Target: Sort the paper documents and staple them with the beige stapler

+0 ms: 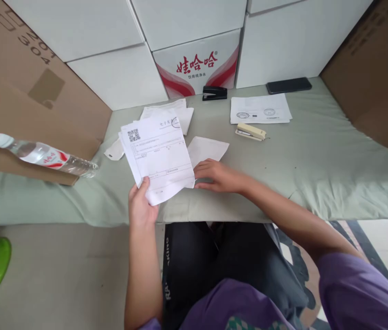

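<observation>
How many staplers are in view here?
2: the black stapler by the box with red lettering, and the cream stapler at the near edge of the stamped papers. No others visible.

The lone view looked from the person's head — forward and steeply down — with the purple shirt [214, 309] at its bottom edge, left hand [141, 201] and right hand [217, 177] close by near the middle, the cloth-covered table [217, 208] running across it, and white boxes [190, 20] along the top. Brown cardboard [11, 105] bounded both sides.
</observation>
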`<state>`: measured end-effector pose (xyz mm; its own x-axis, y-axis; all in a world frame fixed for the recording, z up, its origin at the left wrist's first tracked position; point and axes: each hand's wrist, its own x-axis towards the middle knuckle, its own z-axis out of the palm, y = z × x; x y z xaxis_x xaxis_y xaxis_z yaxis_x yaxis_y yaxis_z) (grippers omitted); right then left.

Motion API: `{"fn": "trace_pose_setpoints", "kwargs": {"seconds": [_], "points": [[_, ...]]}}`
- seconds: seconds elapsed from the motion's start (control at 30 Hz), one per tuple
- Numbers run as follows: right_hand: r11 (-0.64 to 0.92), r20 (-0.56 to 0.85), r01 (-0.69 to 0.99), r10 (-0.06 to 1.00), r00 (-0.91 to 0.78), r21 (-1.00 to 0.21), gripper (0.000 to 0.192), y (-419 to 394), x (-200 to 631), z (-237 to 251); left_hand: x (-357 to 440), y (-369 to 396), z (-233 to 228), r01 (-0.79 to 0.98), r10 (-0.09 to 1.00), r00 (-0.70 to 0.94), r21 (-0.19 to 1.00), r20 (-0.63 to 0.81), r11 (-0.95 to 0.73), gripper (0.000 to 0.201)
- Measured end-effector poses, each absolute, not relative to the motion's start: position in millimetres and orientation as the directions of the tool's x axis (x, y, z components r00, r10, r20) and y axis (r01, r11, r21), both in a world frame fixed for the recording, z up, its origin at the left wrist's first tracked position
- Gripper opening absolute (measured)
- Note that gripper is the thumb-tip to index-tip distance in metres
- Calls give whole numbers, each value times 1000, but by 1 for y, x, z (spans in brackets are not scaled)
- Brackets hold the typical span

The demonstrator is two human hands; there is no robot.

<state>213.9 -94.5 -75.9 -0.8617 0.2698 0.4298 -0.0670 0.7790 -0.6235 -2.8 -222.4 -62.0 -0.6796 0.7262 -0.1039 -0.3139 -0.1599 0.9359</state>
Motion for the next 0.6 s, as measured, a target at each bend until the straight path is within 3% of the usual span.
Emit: {"fn": "trace_pose_setpoints", "kwargs": {"seconds": [0.13, 0.23, 0.4, 0.47, 0.6], "points": [[840, 480, -67, 240, -844, -539, 26, -98, 213, -75, -6, -230, -63, -359, 722, -660, 931, -208, -60, 36], [859, 494, -98, 193, -848, -503, 26, -103, 214, -64, -9, -236, -68, -297, 740, -644, 955, -191, -12, 45], [818, 571, -216, 160, -805, -533, 23, -117, 219, -38, -10, -262, -61, -28, 839, -539, 997, -72, 68, 85], [756, 622, -277, 211, -754, -593, 23, -126, 221, -29, -9, -277, -45, 97, 886, -454, 983, -96, 156, 90], [462, 610, -407, 497, -618, -788, 27, -150, 223, -19, -6, -304, 3, 468, 975, -174, 859, -140, 207, 58]]}}
